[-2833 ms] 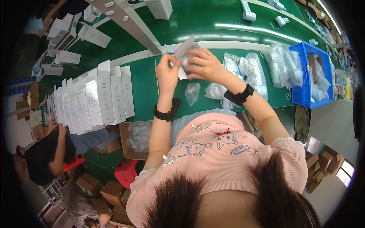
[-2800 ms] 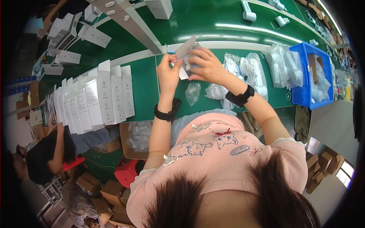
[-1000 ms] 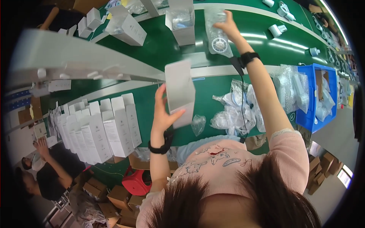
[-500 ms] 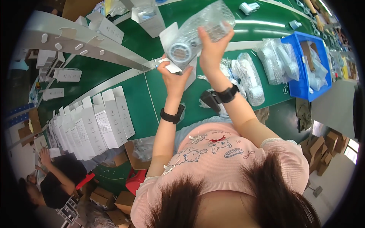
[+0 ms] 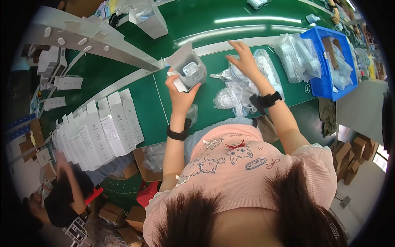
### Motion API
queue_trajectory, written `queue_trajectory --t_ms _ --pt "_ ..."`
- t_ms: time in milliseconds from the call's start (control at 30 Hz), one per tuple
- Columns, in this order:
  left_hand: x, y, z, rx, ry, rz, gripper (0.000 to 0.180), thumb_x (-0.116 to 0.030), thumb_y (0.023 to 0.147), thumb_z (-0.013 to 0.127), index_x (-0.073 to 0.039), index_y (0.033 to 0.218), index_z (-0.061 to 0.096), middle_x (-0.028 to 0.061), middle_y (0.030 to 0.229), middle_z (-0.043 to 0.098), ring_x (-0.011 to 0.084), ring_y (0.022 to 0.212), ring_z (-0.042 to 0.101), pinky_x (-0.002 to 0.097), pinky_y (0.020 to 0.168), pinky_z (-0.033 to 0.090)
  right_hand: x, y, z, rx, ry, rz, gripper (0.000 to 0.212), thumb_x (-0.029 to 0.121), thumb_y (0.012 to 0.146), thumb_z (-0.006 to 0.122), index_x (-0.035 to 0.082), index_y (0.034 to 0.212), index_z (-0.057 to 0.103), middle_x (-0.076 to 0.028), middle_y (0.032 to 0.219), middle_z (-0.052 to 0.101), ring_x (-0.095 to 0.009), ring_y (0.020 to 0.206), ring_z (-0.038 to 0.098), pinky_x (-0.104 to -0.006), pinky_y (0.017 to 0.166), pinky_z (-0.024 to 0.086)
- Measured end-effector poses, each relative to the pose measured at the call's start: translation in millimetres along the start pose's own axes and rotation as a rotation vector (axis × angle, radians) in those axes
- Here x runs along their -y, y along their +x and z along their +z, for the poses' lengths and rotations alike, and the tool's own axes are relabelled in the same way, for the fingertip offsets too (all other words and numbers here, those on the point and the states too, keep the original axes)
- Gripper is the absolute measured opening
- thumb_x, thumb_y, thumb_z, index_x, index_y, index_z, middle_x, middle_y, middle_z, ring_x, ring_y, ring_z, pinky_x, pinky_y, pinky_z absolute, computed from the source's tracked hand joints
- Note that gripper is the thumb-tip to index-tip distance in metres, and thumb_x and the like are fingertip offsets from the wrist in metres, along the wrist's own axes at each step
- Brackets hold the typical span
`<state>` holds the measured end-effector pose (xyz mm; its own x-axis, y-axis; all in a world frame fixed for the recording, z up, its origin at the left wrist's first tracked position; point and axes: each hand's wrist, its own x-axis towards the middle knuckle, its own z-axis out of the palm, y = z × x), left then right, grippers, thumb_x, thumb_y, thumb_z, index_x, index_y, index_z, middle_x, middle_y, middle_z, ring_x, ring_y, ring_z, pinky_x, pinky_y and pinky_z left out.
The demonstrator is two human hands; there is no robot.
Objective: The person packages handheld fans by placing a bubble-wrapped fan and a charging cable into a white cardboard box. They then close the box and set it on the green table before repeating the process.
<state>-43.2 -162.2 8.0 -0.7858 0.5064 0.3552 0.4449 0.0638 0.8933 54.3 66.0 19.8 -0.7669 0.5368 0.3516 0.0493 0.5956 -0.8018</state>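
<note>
Grasping an open white box [image 5: 179,57] from its near side, the left hand [image 5: 183,98] has its thumb on the right and its fingers on the left. The box is over the green table [image 5: 144,96], near the foot of a metal post [image 5: 108,43], its mouth turned up toward the head and its flaps spread. Inside sits a plastic-wrapped item [image 5: 191,69], pale blue and white in part; its full shape is hard to make out through the film. The right hand [image 5: 247,64] is loose and empty, fingers spread, just beside a heap of bagged white parts [image 5: 228,96]. To the right lie bubble-wrapped packs [image 5: 293,57], next to a blue crate [image 5: 324,87]. On the left, a row of white cartons [image 5: 101,133] stands tightly packed with top flaps raised. Another box [image 5: 155,25] stands beyond the post.
</note>
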Motion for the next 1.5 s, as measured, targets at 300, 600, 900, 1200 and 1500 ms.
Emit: queue_trajectory --t_ms 300,600,900,1200,1500 --pt "-40 15 -27 0.034 0.264 -0.007 0.037 -0.009 0.066 0.07 -0.005 0.097 0.052 0.0174 0.124 0.038 0.0341 0.11 0.043 0.0376 0.089 0.038 -39 -35 -7 0.615 -0.731 0.127 0.024 0.02 0.076 0.062 0.003 0.094 0.059 -0.011 0.101 0.056 -0.025 0.082 0.054 -0.0337 0.073 0.045" --pt "-54 41 -35 -0.02 0.296 -0.227 0.013 -0.004 0.066 0.068 0.002 0.074 0.06 0.0127 0.086 0.06 0.0225 0.072 0.057 0.0283 0.065 0.044 93 12 0 -0.071 0.664 0.241 0.013 0.0 0.08 0.057 0.002 0.093 0.057 0.0 0.083 0.06 -0.007 0.079 0.055 -0.0235 0.068 0.046" --pt "-27 47 -38 -0.109 0.104 -0.327 0.014 -0.003 0.067 0.067 0.004 0.073 0.057 0.0071 0.071 0.06 0.0113 0.063 0.05 0.0234 0.058 0.041 90 17 54 0.551 -0.133 -0.79 0.025 0.003 0.071 0.059 0.006 0.095 0.058 -0.008 0.083 0.059 -0.022 0.078 0.056 -0.0291 0.07 0.047" --pt "-32 43 -40 -0.076 0.173 -0.288 0.015 -0.007 0.07 0.066 0.002 0.078 0.057 0.0065 0.075 0.061 0.0128 0.067 0.052 0.0249 0.063 0.043 104 11 55 0.627 -0.374 -0.812 0.038 0.025 0.064 0.068 0.007 0.095 0.058 -0.01 0.108 0.05 -0.026 0.105 0.044 -0.0408 0.094 0.032" --pt "-6 -16 -199 -0.223 1.287 -0.101 0.072 -0.023 0.067 0.072 -0.004 0.127 0.035 0.0181 0.132 0.032 0.0366 0.121 0.03 0.0502 0.095 0.029 33 0 63 0.342 0.22 -0.28 0.097 0.026 0.056 0.079 0.006 0.132 0.024 -0.017 0.133 0.031 -0.029 0.123 0.031 -0.0377 0.102 0.023"
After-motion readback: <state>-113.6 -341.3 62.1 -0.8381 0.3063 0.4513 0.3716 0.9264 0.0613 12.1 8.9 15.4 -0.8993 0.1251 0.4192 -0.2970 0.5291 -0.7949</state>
